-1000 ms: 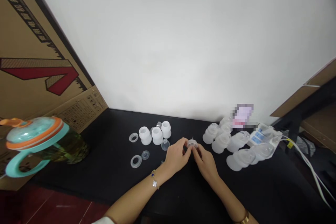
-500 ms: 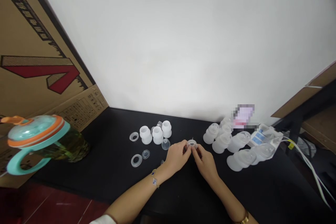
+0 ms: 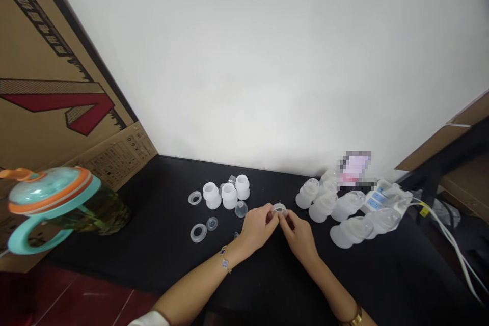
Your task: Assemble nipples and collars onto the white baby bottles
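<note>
My left hand (image 3: 256, 227) and my right hand (image 3: 299, 235) meet at the middle of the black table (image 3: 160, 254), fingers pinched together on a small clear plastic ring piece (image 3: 279, 209). Left of the hands stand three white caps (image 3: 226, 193) with a clear dome (image 3: 240, 209) beside them. Two flat clear rings (image 3: 198, 233) and a small disc (image 3: 211, 223) lie further left. A group of frosted bottle parts (image 3: 336, 209) sits to the right of my hands.
A teal and orange lidded cup (image 3: 53, 204) stands at the near left, in front of a leaning cardboard box (image 3: 49, 86). A white power strip (image 3: 385, 197) with cables lies at the right, beside more cardboard. The white wall runs along the table's back.
</note>
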`<state>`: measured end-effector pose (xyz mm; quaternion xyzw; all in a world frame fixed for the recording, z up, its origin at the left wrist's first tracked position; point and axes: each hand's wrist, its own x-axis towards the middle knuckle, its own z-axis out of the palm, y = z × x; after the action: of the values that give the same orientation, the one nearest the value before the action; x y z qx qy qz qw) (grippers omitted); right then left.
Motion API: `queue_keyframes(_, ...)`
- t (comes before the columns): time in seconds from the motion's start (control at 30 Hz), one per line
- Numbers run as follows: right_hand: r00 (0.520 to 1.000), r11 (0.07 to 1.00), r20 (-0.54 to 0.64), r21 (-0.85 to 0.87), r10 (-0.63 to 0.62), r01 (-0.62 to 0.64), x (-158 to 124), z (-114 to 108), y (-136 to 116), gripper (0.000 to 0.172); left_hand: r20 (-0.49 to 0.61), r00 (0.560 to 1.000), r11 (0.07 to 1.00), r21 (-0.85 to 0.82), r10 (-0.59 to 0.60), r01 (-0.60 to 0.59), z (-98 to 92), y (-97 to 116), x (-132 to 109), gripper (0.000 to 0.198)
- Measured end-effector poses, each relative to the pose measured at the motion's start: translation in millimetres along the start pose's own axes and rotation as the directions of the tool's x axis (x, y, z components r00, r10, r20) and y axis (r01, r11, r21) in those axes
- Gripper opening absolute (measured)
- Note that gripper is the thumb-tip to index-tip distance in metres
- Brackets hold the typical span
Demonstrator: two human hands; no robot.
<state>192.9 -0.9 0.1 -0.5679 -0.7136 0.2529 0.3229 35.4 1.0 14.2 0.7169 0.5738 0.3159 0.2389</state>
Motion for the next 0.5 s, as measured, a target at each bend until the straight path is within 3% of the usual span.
queue_keyframes(0.5,1.000,1.000,0.001,0.012,-0.003,0.003,-0.5,-2.1,-3.6,0.041,0.000,1.000,1.000,0.018,0.006,-0.006,-1.1,0.6,-0.6,0.025)
